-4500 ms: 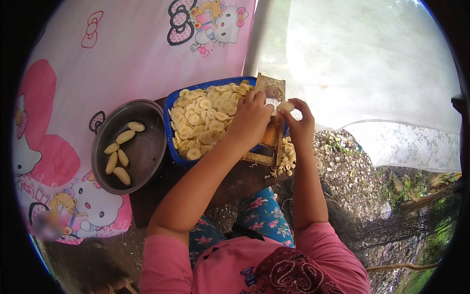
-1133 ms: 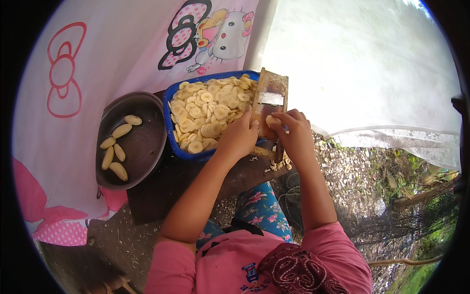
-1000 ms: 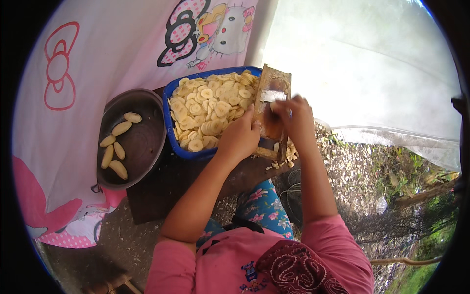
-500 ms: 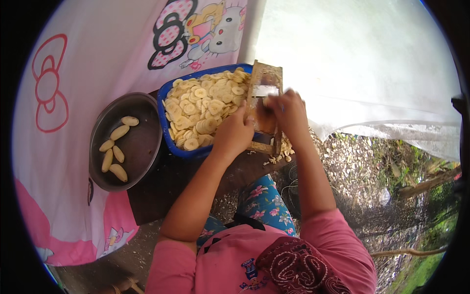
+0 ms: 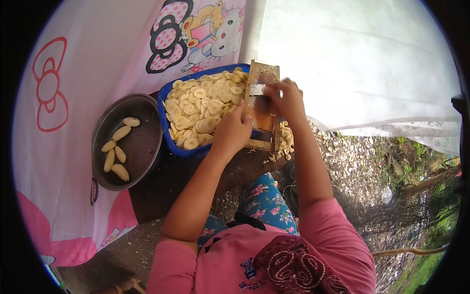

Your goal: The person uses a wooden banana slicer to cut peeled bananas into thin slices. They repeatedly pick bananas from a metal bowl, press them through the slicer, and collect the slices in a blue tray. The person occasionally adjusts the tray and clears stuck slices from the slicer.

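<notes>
My left hand is closed around the near left side of a wooden slicer, with the thumb on its board. The slicer lies tilted over the right end of a blue basin, its pale metal blade across the upper part. My right hand is bent over the board beside the blade, fingers curled together; what they press down is hidden beneath them. Many round banana slices fill the basin in a heap.
A dark round bowl with several peeled bananas stands left of the basin. Banana scraps lie right of the slicer on the dark table. A printed cloth hangs behind, and white sheeting hangs at the right.
My right hand has slid away from me along the slicer, up beside the blade. The slicer has shifted slightly left, while my left hand keeps its hold.
</notes>
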Available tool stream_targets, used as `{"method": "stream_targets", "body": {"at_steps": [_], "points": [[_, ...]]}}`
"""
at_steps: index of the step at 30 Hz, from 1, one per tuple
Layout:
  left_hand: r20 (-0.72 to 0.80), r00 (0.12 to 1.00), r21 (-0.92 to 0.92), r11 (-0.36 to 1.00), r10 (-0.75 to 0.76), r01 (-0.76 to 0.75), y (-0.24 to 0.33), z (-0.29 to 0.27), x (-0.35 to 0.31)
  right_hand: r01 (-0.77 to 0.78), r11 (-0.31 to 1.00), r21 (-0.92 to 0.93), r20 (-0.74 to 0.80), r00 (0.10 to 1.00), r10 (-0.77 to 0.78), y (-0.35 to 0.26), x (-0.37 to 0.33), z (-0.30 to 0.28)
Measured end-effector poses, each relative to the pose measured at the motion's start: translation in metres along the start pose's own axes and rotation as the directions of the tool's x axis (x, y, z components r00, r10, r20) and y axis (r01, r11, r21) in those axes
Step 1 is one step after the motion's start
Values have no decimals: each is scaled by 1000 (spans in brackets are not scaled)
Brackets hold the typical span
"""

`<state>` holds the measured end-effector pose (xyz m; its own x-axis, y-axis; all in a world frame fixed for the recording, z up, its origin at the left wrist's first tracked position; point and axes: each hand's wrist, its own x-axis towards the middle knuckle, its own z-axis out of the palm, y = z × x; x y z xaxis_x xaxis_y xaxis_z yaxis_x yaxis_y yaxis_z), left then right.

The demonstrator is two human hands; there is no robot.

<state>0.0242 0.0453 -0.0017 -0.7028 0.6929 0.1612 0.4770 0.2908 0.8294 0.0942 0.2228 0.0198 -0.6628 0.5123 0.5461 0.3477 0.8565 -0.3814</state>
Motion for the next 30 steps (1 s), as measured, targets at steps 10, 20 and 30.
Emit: {"method": "stream_targets", "body": {"at_steps": [10,20,30], "points": [[18,999,39,998,-43,43,4,-3,0,33,997,74,79,996,-39,-18,-51,-21],[8,1000,38,999,-15,15,6,-5,1,-136,980,145,56,990,129,7,3,4],[-13,1000,28,1000,6,-6,0,0,-1,8,999,-33,-15,1000,-8,-12,-28,0]]}}
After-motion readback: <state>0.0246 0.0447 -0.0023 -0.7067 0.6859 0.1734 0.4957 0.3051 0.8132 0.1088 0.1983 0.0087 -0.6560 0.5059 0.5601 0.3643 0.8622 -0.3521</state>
